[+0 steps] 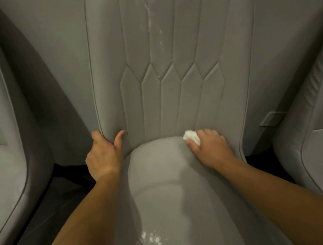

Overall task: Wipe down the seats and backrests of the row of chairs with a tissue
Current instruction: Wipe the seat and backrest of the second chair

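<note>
Head camera looks down on a row of grey upholstered chairs; a neighbouring grey chair (pixel 8 156) sits at far left. Left hand (pixel 103 155) grips the lower left edge of the middle chair's stitched grey backrest (pixel 170 96), fingers curled behind, thumb in front. White specks (pixel 151 238) dot the rounded grey seat cushion (pixel 165 187). Right hand (pixel 210 148) clutches a crumpled white tissue (pixel 192 136), pressed where seat meets backrest. Another grey chair (pixel 313 143) stands at right.

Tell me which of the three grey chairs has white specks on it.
The middle grey upholstered chair, the one both hands touch: white specks dot its seat front and streak its backrest. The grey chairs at the left and right edges show none.
</note>
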Demonstrator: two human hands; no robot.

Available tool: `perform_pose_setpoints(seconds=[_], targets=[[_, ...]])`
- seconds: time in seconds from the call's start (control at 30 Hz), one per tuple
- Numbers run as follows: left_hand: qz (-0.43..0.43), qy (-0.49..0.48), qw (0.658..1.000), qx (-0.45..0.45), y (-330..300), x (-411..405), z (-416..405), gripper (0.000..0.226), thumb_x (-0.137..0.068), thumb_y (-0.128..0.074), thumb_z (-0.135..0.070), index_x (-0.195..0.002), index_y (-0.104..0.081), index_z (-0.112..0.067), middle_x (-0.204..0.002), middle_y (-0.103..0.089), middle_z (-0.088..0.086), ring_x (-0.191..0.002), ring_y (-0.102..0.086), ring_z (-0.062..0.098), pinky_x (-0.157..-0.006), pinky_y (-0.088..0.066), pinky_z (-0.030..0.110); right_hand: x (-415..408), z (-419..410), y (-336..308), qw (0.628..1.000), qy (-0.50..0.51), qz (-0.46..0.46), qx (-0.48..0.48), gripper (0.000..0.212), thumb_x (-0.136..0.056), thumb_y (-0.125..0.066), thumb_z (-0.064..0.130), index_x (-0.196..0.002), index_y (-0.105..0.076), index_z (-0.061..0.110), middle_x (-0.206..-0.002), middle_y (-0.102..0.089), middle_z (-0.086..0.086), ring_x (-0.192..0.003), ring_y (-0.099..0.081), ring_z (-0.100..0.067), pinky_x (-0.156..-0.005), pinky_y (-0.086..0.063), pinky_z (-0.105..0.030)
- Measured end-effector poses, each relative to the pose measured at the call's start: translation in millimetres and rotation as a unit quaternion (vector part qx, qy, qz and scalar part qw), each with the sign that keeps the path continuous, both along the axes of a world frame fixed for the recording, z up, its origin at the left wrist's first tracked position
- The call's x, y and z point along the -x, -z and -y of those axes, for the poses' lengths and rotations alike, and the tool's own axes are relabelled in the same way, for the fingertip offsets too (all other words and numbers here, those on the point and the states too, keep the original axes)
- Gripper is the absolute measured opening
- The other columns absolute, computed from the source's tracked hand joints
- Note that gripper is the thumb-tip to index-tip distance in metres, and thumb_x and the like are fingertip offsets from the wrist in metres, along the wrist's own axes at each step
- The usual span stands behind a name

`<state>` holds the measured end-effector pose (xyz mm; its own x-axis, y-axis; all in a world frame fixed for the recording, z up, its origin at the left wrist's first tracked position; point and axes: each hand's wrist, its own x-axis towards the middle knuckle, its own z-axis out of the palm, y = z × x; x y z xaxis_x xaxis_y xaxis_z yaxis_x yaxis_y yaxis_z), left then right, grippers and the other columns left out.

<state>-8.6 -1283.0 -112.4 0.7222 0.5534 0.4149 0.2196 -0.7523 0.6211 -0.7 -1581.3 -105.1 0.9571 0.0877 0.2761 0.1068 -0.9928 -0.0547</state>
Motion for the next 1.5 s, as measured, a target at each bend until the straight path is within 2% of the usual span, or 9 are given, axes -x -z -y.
perform_pose_setpoints(seconds=[0.1,0.27,0.47,0.63,0.83,1.0,1.23,1.4,1.5], targets=[[0.002,0.003,1.0,0.002,-0.3,0.6,-0.3,0.06,-0.083,-0.039,-0.077,-0.097,-0.032,-0.019,-0.082,-0.065,0.021,-0.07,-0.06,0.046,-0.057,-0.031,0.039,-20.6,-24.0,-52.3,0.98,-0.079,0.181,-0.039,0.047,-0.096,-0.048,0.056,-0.11,-0.065,0.015,-0.112,-0.065,-0.011,-0.103,-0.059,-0.036,-0.083,-0.042,-0.045],[0.006,0.005,1.0,0.001,-0.3,1.0,-0.8,0.062,-0.084,-0.036,-0.077,-0.104,-0.033,-0.018,-0.083,-0.066,0.019,-0.071,-0.061,0.044,-0.058,-0.03,0.038,-74.9,-73.1,-151.4,0.895,-0.141,0.423,-0.035,0.054,-0.095,-0.054,0.057,-0.13,-0.064,0.018,-0.138,-0.058,-0.012,-0.125,-0.053,-0.037,-0.1,-0.037,-0.05],[-0.003,0.001,1.0,0.013,1.6,1.3,-2.2,0.066,-0.084,-0.037,-0.077,-0.109,-0.037,-0.016,-0.087,-0.066,0.015,-0.075,-0.061,0.042,-0.06,-0.033,0.039,-128.9,-120.1,-193.3,0.953,-0.027,0.301,-0.022,0.085,-0.089,-0.027,0.076,-0.159,-0.02,0.027,-0.166,-0.011,-0.011,-0.152,-0.004,-0.039,-0.116,0.0,-0.066],[0.0,-0.004,1.0,0.009,0.3,2.7,-1.2,0.065,-0.084,-0.034,-0.078,-0.107,-0.036,-0.018,-0.078,-0.061,0.009,-0.064,-0.058,0.036,-0.056,-0.033,0.035,-128.2,-130.2,-150.9,0.942,-0.117,0.313,0.027,0.087,-0.091,-0.03,0.076,-0.159,-0.016,0.025,-0.166,-0.008,-0.015,-0.152,-0.003,-0.038,-0.117,0.004,-0.064],[0.007,0.017,1.0,0.015,-3.8,4.5,-1.5,0.048,-0.083,-0.031,-0.079,-0.089,-0.017,-0.034,-0.061,-0.03,-0.016,-0.049,-0.027,0.01,-0.045,-0.017,0.026,-125.2,-129.9,-134.8,0.934,-0.147,0.31,0.097,0.077,-0.095,-0.031,0.069,-0.159,-0.014,0.03,-0.167,-0.008,-0.011,-0.153,-0.004,-0.036,-0.116,0.006,-0.062],[0.002,0.015,1.0,0.011,-1.2,3.2,-2.7,0.047,-0.084,-0.033,-0.079,-0.088,-0.01,-0.039,-0.061,-0.03,-0.017,-0.048,-0.029,0.01,-0.044,-0.019,0.026,-142.7,-134.1,-203.1,0.931,-0.137,0.33,0.07,0.07,-0.098,-0.024,0.067,-0.158,-0.018,0.032,-0.167,-0.011,-0.008,-0.153,-0.006,-0.034,-0.116,0.007,-0.061],[-0.002,-0.001,1.0,0.013,1.3,1.6,-4.2,0.053,-0.083,-0.029,-0.079,-0.096,-0.028,-0.028,-0.065,-0.038,-0.011,-0.053,-0.037,0.017,-0.048,-0.026,0.03,-149.6,-166.4,-264.5,0.932,-0.118,0.339,0.054,0.072,-0.096,-0.015,0.068,-0.157,-0.025,0.032,-0.166,-0.015,-0.005,-0.153,-0.009,-0.029,-0.119,-0.003,-0.06],[-0.014,-0.002,1.0,0.014,0.2,0.1,-4.6,0.054,-0.085,-0.031,-0.078,-0.1,-0.031,-0.026,-0.07,-0.048,-0.005,-0.06,-0.057,0.031,-0.051,-0.034,0.033,-144.6,-165.2,-257.2,0.904,-0.233,0.32,0.162,0.073,-0.095,-0.017,0.07,-0.157,-0.023,0.032,-0.167,-0.011,-0.009,-0.153,-0.007,-0.033,-0.118,-0.001,-0.063],[-0.002,-0.002,1.0,0.012,0.0,0.5,-5.0,0.058,-0.084,-0.02,-0.082,-0.102,-0.029,-0.027,-0.069,-0.05,-0.004,-0.054,-0.048,0.026,-0.052,-0.033,0.032,-145.8,-159.5,-261.4,0.889,-0.252,0.324,0.203,0.071,-0.097,-0.017,0.07,-0.157,-0.021,0.033,-0.167,-0.011,-0.009,-0.153,-0.007,-0.034,-0.118,0.001,-0.064]])
